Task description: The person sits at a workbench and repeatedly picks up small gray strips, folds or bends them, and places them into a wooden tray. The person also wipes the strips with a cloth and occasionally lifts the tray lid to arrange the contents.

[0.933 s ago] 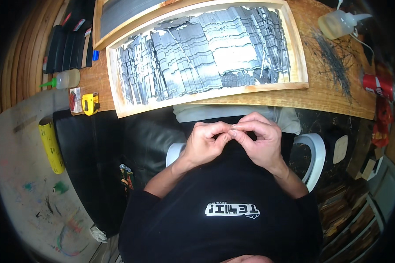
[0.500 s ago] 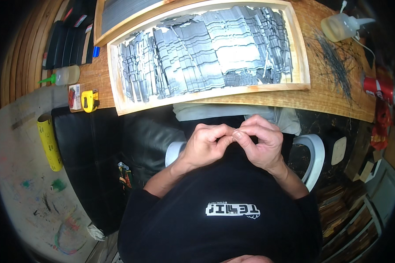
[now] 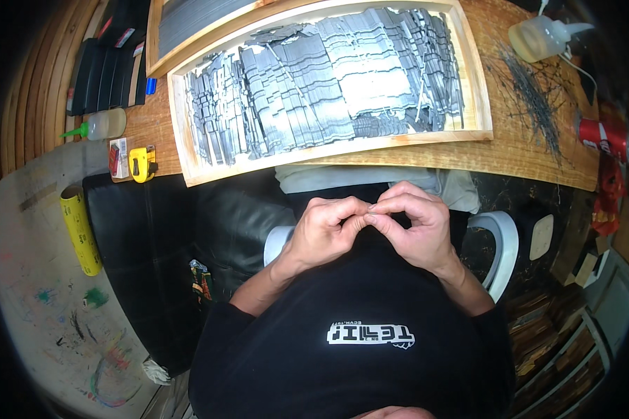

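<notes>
hands at centre: left hand (image 3: 328,229) and right hand (image 3: 421,229) meet at the fingertips, in front of the dark shirt (image 3: 293,328). both in a narrow pinch, thumb to forefinger; whether a small piece sits between the tips, cannot tell. nearest work thing: wooden tray (image 3: 486,105) on the wooden table (image 3: 461,155), just beyond the hands, not touched by either.

edges: tray lies slightly askew, its near left corner reaching the table's front edge. hands are off the table, in the gap between that edge and the shirt; white chair arms (image 3: 504,255) flank the wrists. bare wood shows right of the tray, up to a loose heap of dark strands (image 3: 534,101).

vs. 0.5 s earlier: right thumb then lay close to its forefinger; now a clearer gap shows behind the touching tips. tray unchanged in layout.

containers: tray filled with grey strips (image 3: 300,94), mostly in packed rows, some loose and crossing. behind it, wooden frame (image 3: 258,17) around a dark grey surface. green-tipped bottle (image 3: 107,124) at left and pale-nozzled bottle (image 3: 538,40) at right, each with yellowish liquid. red can (image 3: 603,135) at far right; contents not visible.
</notes>
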A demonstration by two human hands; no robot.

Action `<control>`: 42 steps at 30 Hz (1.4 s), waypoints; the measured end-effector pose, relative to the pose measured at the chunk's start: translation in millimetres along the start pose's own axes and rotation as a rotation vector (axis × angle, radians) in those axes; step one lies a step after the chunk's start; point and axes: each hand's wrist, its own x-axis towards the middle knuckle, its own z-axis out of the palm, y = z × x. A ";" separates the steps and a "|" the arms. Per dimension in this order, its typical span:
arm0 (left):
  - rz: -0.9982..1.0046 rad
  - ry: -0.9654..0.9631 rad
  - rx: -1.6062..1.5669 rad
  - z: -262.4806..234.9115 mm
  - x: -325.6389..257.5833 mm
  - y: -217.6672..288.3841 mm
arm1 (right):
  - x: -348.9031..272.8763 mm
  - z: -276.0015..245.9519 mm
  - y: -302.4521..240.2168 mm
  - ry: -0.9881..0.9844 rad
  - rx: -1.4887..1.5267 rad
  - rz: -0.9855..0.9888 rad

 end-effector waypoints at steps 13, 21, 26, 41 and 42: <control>0.121 -0.010 0.038 -4.9 3.2 2.4 | 1.4 -2.2 3.3 -0.017 -0.015 -0.053; 0.127 0.016 0.020 -1.9 1.6 -3.0 | 0.9 -2.3 5.2 -0.014 0.022 -0.064; 0.106 0.015 0.007 -1.5 1.7 -0.6 | 1.5 -2.9 2.9 -0.014 0.014 -0.041; 0.081 0.019 -0.002 -0.9 3.8 2.7 | 2.4 -0.8 -1.3 0.013 -0.083 -0.098; 0.077 0.023 -0.005 -0.8 3.9 2.6 | 2.2 -0.2 -1.5 0.020 -0.075 -0.091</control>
